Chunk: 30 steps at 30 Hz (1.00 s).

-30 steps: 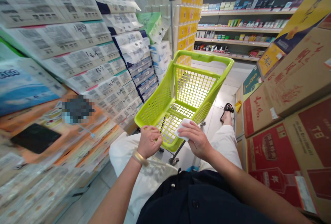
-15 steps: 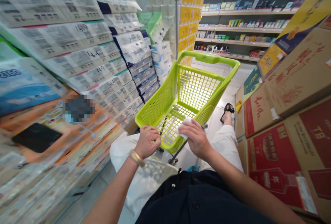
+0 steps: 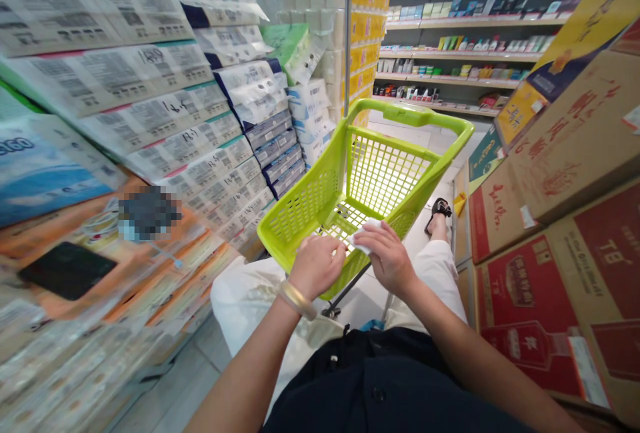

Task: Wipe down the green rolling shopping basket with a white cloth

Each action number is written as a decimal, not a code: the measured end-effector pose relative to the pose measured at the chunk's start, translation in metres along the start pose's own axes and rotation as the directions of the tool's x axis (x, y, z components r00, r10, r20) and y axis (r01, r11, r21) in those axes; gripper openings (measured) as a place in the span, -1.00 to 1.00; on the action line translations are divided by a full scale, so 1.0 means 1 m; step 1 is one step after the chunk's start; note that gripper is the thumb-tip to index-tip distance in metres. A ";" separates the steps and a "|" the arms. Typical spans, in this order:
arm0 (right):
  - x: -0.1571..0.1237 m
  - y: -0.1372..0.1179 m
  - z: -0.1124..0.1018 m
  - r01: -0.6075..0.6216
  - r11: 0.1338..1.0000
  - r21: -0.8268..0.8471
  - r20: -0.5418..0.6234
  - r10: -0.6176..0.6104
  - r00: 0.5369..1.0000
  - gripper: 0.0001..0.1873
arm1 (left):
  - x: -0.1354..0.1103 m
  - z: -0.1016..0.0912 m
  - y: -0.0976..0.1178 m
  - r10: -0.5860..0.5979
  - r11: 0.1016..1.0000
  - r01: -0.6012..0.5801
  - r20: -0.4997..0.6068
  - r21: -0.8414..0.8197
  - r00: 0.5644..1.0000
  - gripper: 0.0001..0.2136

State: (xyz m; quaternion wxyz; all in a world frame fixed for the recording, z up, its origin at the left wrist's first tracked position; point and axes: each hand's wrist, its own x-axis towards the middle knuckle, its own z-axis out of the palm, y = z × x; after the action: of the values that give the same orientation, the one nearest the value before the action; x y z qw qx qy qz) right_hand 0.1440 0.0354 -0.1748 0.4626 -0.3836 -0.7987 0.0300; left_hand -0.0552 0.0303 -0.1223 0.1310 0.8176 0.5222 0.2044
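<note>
A lime-green plastic shopping cart (image 3: 300, 216) with lattice walls stands between my legs, its near end towards me. My left hand (image 3: 319, 265), a gold bangle on its wrist, is curled closed over the cart's near end. What its fingers hold, if anything, is hidden. Beside it, my right hand (image 3: 387, 256) has its fingers bent over a white folded tissue or cloth (image 3: 364, 232), over the near right side of the cart. The two hands are close together, and the cart's lattice floor shows behind them.
Stacked tissue packs (image 3: 170, 110) rise on the left. A dark phone (image 3: 67, 270) lies on orange packs beside a blurred-out object (image 3: 150, 212) with a cable. Cardboard cartons (image 3: 530, 286) line the right. Product shelves (image 3: 460, 53) stand behind. A dark upright pole (image 3: 347, 46) rises behind the cart.
My left hand has moved right along the cart's near end, closer to my right hand. My right hand has shifted slightly right and up with the white tissue or cloth.
</note>
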 end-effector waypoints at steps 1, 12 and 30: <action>0.001 0.005 -0.003 -0.031 0.999 -0.028 -0.042 0.030 0.999 -0.64 | 0.002 0.005 0.005 -0.004 1.000 0.004 0.005 -0.008 1.000 -0.63; -0.003 0.007 -0.009 -0.008 0.999 -0.051 -0.070 0.004 0.998 -0.66 | -0.006 0.021 0.012 -0.085 0.996 0.082 0.143 0.022 0.986 -0.45; -0.002 0.003 -0.007 -0.008 1.000 0.027 -0.042 0.009 0.999 -0.67 | -0.003 0.016 0.013 -0.001 0.992 0.033 0.255 -0.121 0.967 -0.82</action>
State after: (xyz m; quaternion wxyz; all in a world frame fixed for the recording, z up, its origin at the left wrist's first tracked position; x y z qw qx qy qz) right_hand 0.1519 0.0344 -0.1730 0.4844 -0.3814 -0.7866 0.0346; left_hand -0.0381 0.0220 -0.1313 0.2493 0.8228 0.4943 0.1285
